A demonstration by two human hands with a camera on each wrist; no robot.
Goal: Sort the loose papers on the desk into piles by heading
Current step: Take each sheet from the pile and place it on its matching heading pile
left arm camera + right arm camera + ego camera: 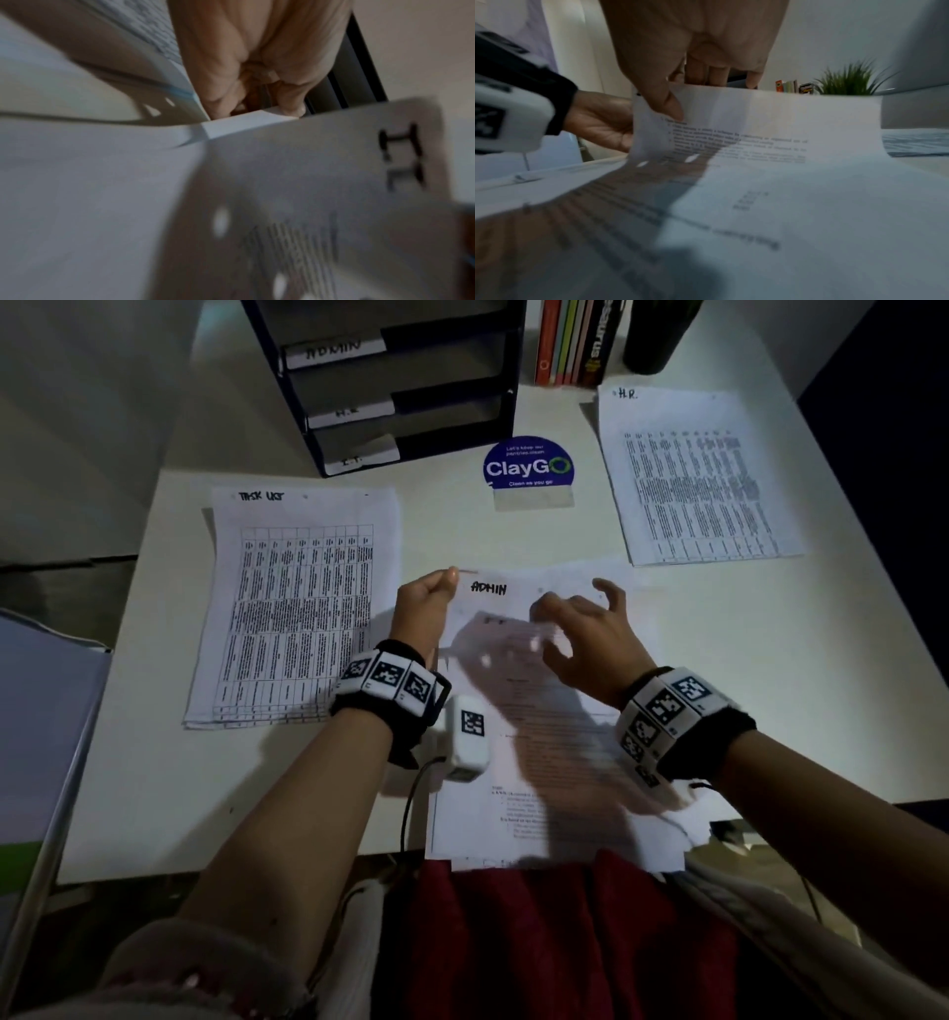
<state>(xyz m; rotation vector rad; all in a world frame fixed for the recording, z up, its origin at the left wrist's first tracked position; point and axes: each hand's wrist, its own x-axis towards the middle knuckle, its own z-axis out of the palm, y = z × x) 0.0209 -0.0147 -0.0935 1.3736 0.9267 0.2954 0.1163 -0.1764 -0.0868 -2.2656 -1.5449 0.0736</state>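
With the left hand (429, 600) pinching the ADMIN sheet (518, 590) and the right hand (590, 634) gripping the I.T. sheet (757, 125), the loose stack (539, 803) overhanging the worktop's (513, 531) near edge could slide off.

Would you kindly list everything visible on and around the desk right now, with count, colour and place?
Desk: one, white, under everything.
Task list pile: one, white, left.
H.R. pile: one, white, far right.
Admin sheet: one, white, centre, lifted.
I.T. sheet: one, white, centre, under the right hand.
Tray rack: one, dark, far centre, labelled Admin, H.R., I.T.
ClayGo sign: one, blue, by the rack.
Books: several, mixed colours, far right.
Plant: one, green, beside the books.
Left hand: pinches the Admin sheet's corner.
Right hand: grips the I.T. sheet's top edge.
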